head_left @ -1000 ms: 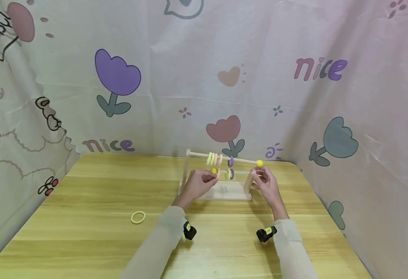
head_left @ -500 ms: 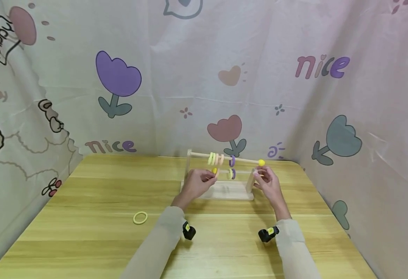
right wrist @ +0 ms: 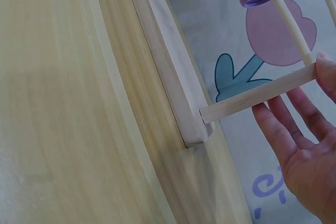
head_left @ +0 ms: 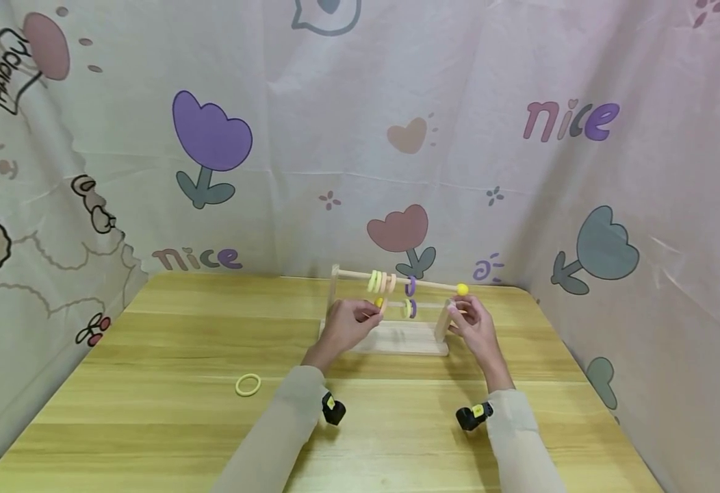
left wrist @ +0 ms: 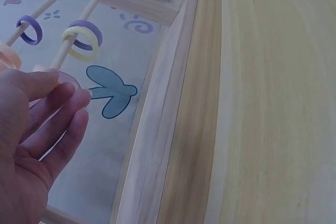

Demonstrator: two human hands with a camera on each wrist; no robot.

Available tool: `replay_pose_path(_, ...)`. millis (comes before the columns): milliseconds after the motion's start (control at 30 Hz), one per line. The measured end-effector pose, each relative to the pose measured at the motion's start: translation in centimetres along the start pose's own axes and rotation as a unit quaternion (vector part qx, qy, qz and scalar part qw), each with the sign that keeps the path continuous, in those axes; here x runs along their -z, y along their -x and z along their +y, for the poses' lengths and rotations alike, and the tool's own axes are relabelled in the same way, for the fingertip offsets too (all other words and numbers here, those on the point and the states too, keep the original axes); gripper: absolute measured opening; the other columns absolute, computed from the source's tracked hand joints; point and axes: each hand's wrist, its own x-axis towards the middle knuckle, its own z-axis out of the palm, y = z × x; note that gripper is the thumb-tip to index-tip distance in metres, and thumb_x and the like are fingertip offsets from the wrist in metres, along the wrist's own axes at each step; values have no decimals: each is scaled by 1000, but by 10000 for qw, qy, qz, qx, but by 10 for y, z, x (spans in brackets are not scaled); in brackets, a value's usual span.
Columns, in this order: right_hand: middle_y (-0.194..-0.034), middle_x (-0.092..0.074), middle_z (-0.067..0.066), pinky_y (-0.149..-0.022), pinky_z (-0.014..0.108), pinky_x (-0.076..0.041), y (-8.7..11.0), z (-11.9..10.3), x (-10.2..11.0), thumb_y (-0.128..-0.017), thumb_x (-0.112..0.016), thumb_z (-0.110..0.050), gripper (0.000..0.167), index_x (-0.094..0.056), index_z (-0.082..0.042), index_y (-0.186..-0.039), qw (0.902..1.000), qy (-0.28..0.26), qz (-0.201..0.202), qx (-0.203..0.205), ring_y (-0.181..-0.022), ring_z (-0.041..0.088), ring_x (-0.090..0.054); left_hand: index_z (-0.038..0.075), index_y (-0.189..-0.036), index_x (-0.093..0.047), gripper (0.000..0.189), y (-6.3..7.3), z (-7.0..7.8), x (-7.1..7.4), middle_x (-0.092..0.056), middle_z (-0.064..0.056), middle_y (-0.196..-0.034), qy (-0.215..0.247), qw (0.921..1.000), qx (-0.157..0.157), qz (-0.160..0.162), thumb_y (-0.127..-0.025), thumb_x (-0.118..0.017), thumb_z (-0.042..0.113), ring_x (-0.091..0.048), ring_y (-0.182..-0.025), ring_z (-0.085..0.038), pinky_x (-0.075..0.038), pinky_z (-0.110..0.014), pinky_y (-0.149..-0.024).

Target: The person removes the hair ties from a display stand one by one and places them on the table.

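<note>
Peach ring at the ball end of the lower rod, right-hand post steadied

Left hand [head_left: 349, 324] pinches a thin peach-coloured ring [head_left: 384, 307] between thumb and fingers, right by the small yellow ball [head_left: 378, 302] that ends the lower pale wooden rod [right wrist: 291, 25]. Fingers hide part of the ring; cannot tell whether it is fully round the rod. Right hand [head_left: 474, 327] grips the top of the short pale wooden post [head_left: 443, 324] holding that rod's other end, thumb over the top, fingers behind.

Along the lower rod, nearer the post: a pale yellow ring [left wrist: 84, 56] and a purple ring [right wrist: 256, 2], side by side. Upper wooden rod [head_left: 435, 283] carries pale yellow and peach rings in a cluster, and one purple ring set apart. Loose yellow ring [head_left: 248, 394] lies on the wood-grained table [head_left: 150, 397], left of the stand.

Judgement: step in hand looks like working the peach ring at the ball; on or off, unclear. Next move probably calls for holding the ring square to clear the ball, post braced meanwhile.

Against one second ago: little change. Peach ring appears slightly closer to the ball; both hands keep their places; loose ring untouched.
</note>
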Motion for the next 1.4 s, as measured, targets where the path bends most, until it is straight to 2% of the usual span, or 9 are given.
replay_pose_path(333, -131, -56, 23, -89, 32, -61, 1, -1, -1, -106, -58, -21, 41, -49, 0, -141, 10000, 28, -7, 17, -108, 14, -62, 2, -100, -79, 11, 2, 4, -1, -80, -11, -94, 352, 9993, -72, 63, -94, -75, 11, -76, -80, -14, -61, -23, -71)
replay_pose_path(633, -127, -58, 18, -92, 39, -61, 0, 0, -3, -106, -58, -21, 41, -49, 1, -140, 10000, -30, -22, 59, -110, 19, -63, 4, -98, -79, 8, 7, 3, -2, -80, -10, -94, 295, 9987, -58, 414, -94, -75, 9, -76, -82, -17, -61, -25, -72)
replay_pose_path(833, -129, -57, 21, -91, 37, -61, 0, 1, -1, -106, -58, -20, 40, -50, 1, -140, 10000, -21, 22, 60, -111, 19, -63, -1, -100, -78, 11, 8, -1, -2, -80, -12, -95, 346, 9984, -187, 398, -93, -75, 7, -77, -84, -22, -62, -27, -74)
replay_pose_path(1033, -123, -59, 12, -91, 37, -61, 0, 1, -1, -106, -59, -19, 40, -50, 0, -139, 10000, -60, 35, 35, -109, 17, -63, 1, -101, -78, 10, 12, -2, 3, -80, -11, -96, 236, 9990, -277, 248, -93, -75, 7, -76, -84, -21, -62, -28, -76)
replay_pose_path(1300, -128, -57, 19, -93, 41, -61, 1, 0, -2, -106, -58, -20, 40, -49, 1, -139, 10000, -51, 5, 69, -109, 16, -63, 4, -99, -78, 7, 19, -3, 16, -78, -8, -96, -53, 9980, -607, -180, -94, -75, 9, -73, -85, -16, -61, -25, -76)
replay_pose_path(1400, -130, -57, 21, -93, 41, -61, 2, 0, -1, -106, -58, -21, 40, -49, 1, -139, 10000, -34, 11, 60, -109, 16, -63, 6, -97, -79, 6, 21, -1, 22, -78, -6, -96, -72, 9972, -639, -376, -94, -75, 9, -72, -85, -14, -60, -23, -75)
